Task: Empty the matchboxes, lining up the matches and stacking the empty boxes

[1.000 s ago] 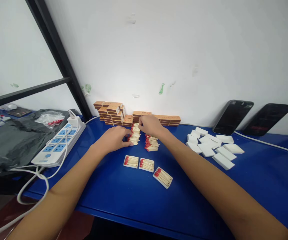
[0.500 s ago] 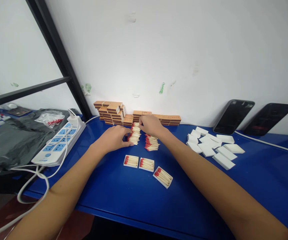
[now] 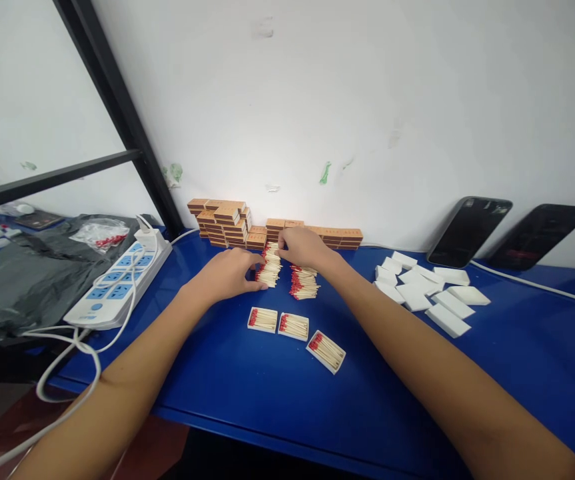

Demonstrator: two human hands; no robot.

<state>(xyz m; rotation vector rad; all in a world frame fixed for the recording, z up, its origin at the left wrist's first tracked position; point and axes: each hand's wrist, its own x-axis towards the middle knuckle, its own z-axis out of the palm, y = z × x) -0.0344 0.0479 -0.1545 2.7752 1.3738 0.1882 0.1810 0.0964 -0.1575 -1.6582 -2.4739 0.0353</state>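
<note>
A heap of red-headed matches (image 3: 270, 270) lies between my two hands on the blue table. My left hand (image 3: 231, 273) rests at its left side, thumb and fingers apart against the match heads. At the upper right of the same heap is my right hand (image 3: 304, 247), its fingers curled together at the stick ends; what they pinch is hidden. Below that hand lies a second heap of matches (image 3: 306, 284). Three white matchbox trays filled with matches stand nearer to me: a left one (image 3: 262, 320), a middle one (image 3: 294, 327) and a tilted right one (image 3: 326, 351).
Stacked orange-brown matchboxes (image 3: 224, 223) and a lower row of them (image 3: 340, 237) line the wall. Several white trays (image 3: 414, 289) lie at right, before two leaning phones (image 3: 470, 232). A white power strip (image 3: 120, 283) with a looping cable (image 3: 96, 360) sits left, beside a dark plastic bag (image 3: 32, 280).
The view has shifted very slightly. Both hands stay at the left heap of matches, almost unmoved, and the trays and boxes stand as before.
</note>
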